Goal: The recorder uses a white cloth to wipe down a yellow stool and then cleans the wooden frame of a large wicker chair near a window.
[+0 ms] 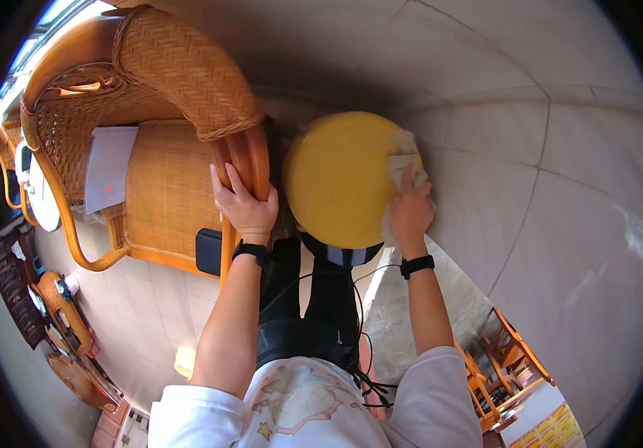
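Note:
My left hand (pixel 248 210) rests around the front end of the curved armrest (pixel 247 159) of a rattan armchair, with its fingers spread over the wood. In my right hand (pixel 413 215) is a crumpled light cloth (pixel 404 162), pressed against the right edge of a round yellow stool top (pixel 341 179). The cloth and the stool's edges look blurred. Whatever supports the yellow top is mostly hidden beneath it. Woven rattan (pixel 187 73) wraps the upper part of the armrest.
On the armchair seat (pixel 167 185) lie a white sheet (pixel 110 165) and a dark flat case (pixel 208 252). A tiled wall (pixel 484 185) stands close on the right. Thin black cables (pixel 362 313) hang by my legs. Wooden chairs (pixel 503 364) stand at lower right.

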Available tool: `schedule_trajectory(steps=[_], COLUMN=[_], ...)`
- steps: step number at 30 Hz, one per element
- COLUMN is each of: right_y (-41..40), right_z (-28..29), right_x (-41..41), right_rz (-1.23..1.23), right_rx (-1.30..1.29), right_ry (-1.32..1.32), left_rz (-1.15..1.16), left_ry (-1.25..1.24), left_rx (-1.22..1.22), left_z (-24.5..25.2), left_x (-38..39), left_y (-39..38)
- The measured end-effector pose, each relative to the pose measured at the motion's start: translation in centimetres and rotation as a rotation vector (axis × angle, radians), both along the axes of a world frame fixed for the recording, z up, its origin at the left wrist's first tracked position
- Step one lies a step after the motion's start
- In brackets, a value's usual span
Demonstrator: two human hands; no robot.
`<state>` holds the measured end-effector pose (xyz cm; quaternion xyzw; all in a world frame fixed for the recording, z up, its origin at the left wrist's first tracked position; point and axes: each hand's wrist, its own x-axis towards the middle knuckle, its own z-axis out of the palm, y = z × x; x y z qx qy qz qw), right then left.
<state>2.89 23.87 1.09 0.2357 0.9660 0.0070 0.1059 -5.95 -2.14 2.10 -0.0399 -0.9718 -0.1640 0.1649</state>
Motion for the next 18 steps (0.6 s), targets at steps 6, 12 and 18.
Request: schedule_trajectory(steps=[6,12,18], right_y=[-2.7,-11.6,-12.6], right_z=[-1.8,-1.5,-0.6], right_x=[2.3,2.7,6.1], right_rz=[-0.206,0.052,0.301], right_rx=[0.087,0.177,-0.144], right_ry=[-0.09,-0.165,-0.028], left_rz=[-0.006,-0.005,-0.002], left_ry=[0.019,0.019,0.032], left_rx=[-0.014,-0.01,-0.029], left_z=[0.0,0.0,0.2], left_x=[0.0,0.1,-0.1], left_y=[0.3,0.3,0.4])
